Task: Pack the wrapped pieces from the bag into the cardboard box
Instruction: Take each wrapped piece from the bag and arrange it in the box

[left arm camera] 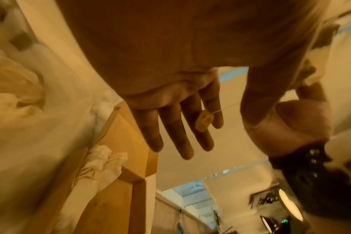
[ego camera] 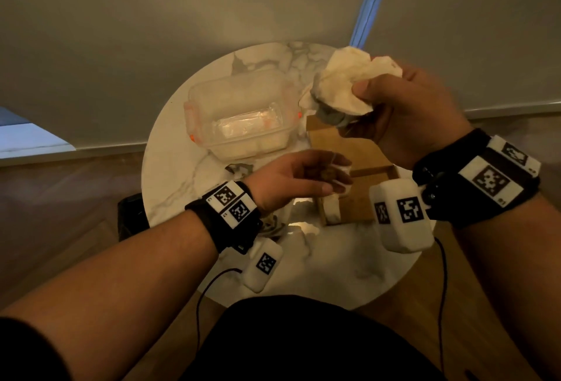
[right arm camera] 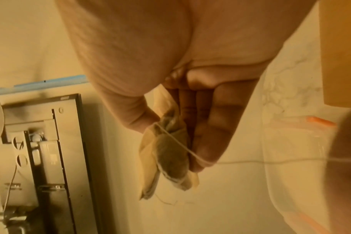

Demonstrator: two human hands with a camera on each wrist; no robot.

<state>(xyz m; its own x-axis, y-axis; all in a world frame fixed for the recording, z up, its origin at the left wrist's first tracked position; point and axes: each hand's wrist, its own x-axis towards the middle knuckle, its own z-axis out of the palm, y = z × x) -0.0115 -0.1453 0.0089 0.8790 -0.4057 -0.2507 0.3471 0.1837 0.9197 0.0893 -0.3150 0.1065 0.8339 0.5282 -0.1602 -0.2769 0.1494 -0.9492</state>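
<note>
Fingers (ego camera: 318, 189) of the left hand (ego camera: 291, 182) are curling round a small brownish wrapped piece (ego camera: 326, 173), possibly a tea bag, just above the cardboard box (ego camera: 361, 195) on the desk (ego camera: 182, 186). The right hand (ego camera: 406, 119) is gripping the crumpled white bag (ego camera: 343, 83), raised over the box's far edge. A white wrapped piece (ego camera: 331, 210) is lying against the box's near-left wall. A clear tub (ego camera: 194, 98) is sitting to the left, apart from the box. The right wrist unit is hiding the box's near-right corner.

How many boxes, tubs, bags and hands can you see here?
Brown cardboard box: 1
Clear plastic tub with orange clips: 1
Crumpled white bag: 1
Hands: 2, left hand and right hand
Total: 5
</note>
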